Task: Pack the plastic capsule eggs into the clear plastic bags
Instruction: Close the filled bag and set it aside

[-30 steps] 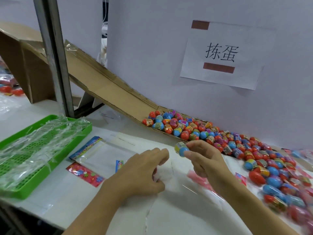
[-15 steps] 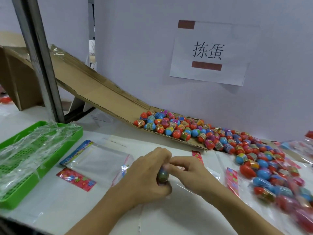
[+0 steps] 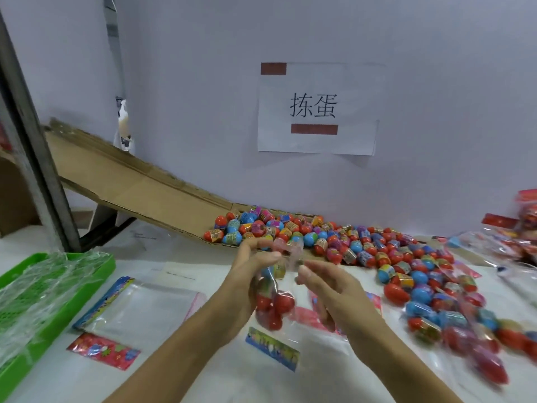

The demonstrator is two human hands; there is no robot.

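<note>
A clear plastic bag [image 3: 274, 303] with several capsule eggs inside hangs above the table between my hands. My left hand [image 3: 247, 274] pinches the bag's top edge on the left. My right hand [image 3: 325, 289] pinches the same top edge on the right. The top of the bag is blurred. A large heap of coloured capsule eggs [image 3: 363, 251] lies on the table behind and to the right of my hands. Empty clear bags [image 3: 145, 309] with printed headers lie flat at the left.
A cardboard ramp [image 3: 130, 184] slopes down from the left to the egg heap. A green tray [image 3: 35, 303] covered in plastic film sits at the far left. Filled bags [image 3: 523, 228] lie at the far right. A paper sign [image 3: 316, 112] hangs on the wall.
My right hand carried an egg from the heap down to the bag at my left hand. Both hands have since lifted the bag off the table by its top edge.
</note>
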